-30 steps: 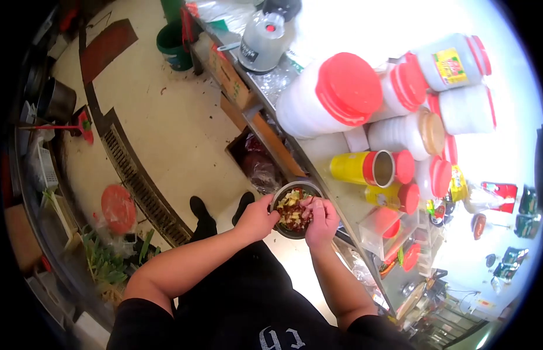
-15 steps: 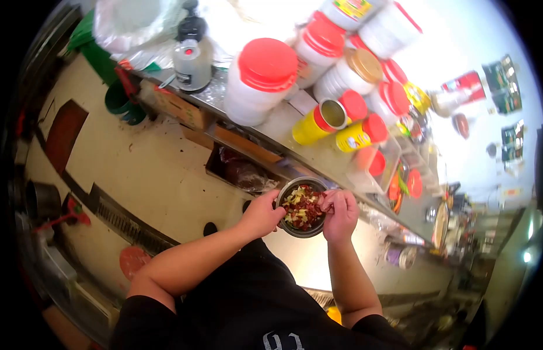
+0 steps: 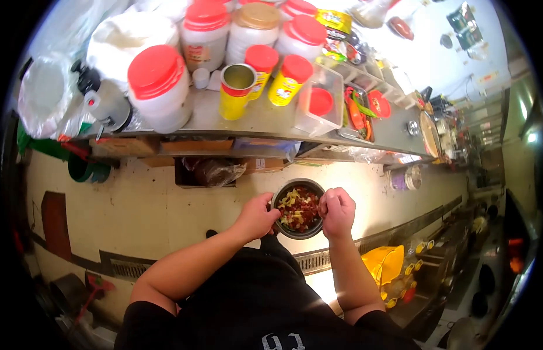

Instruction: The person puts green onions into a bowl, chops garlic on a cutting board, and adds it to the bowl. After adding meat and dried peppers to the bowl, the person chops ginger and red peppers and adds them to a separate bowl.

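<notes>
Bowl (image 3: 297, 235) — one (between two hands (image 3: 259, 216) (image 3: 338, 214))

One head-worn view, forward and steeply down, hands (image 3: 261, 216) near, counter (image 3: 264, 124) beyond.

It's a commercial-style kitchen — red-lidded tubs (image 3: 160, 96), a long counter (image 3: 265, 119), a grated floor drain (image 3: 129, 268).

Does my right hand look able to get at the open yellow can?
Probably, maybe with a step: nothing stands between the can and the counter's front edge, though your right hand is at the bowl's rim.
</notes>
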A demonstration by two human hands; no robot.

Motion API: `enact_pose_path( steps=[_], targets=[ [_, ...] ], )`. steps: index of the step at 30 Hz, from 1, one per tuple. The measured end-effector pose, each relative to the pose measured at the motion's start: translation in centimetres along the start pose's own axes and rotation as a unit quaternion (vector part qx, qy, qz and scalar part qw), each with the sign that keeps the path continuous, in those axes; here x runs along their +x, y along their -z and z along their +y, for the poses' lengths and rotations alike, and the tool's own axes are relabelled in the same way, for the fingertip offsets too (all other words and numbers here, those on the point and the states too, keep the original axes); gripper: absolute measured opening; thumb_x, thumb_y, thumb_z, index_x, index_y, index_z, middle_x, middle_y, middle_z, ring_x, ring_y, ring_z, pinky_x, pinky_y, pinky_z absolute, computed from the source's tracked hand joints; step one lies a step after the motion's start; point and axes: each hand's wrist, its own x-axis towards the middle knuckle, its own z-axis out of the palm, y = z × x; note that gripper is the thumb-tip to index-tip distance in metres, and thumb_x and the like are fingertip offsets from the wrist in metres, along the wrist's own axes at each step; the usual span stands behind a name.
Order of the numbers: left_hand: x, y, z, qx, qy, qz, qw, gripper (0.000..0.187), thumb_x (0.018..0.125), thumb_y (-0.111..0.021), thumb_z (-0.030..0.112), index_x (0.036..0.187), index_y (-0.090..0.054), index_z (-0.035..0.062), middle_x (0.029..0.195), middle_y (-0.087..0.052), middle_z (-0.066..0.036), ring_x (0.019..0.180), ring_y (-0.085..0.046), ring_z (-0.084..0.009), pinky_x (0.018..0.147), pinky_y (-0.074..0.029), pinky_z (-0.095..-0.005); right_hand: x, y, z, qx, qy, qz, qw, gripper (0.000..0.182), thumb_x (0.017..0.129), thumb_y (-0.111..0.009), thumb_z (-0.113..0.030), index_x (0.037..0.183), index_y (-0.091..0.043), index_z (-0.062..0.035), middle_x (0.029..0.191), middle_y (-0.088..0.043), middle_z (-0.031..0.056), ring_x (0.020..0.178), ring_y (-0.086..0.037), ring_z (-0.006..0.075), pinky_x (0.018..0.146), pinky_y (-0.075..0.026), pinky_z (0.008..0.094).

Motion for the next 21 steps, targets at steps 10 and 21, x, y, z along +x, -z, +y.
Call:
enact_pose_path(
  steps=[10, 21],
  targets=[
    [10.1, -15.2, 3.1, 0.106, 0.041, -0.098, 0.989, 0.03, 0.088, -0.055, 0.0, 0.118, -0.057, -0.0015, 0.077, -0.064, -0.009, 0.052, -0.058, -0.0137, 0.049, -0.049, -0.0281, 4.0, 17.9, -1.8, 0.085, 0.034, 0.121, 0.988, 0.023, 0.099, -0.055, -0.014, 0.077, -0.051, -0.0075, 0.061, -0.048, 0.0002, 0.053, -0.042, 0.0084, 0.048, -0.036, 0.0233],
    [25.0, -35.7, 2.9, 0.113, 0.106, -0.18, 0.971, 0.031, 0.09, -0.056, 0.001, 0.121, -0.056, -0.0008, 0.082, -0.065, -0.009, 0.053, -0.058, -0.013, 0.047, -0.05, -0.0262, 8.1, 41.1, -1.5, 0.234, -0.061, 0.225, 0.944, 0.028, 0.099, -0.055, -0.018, 0.074, -0.046, -0.0119, 0.059, -0.041, 0.0, 0.051, -0.036, 0.0103, 0.043, -0.03, 0.0242]
  ],
)
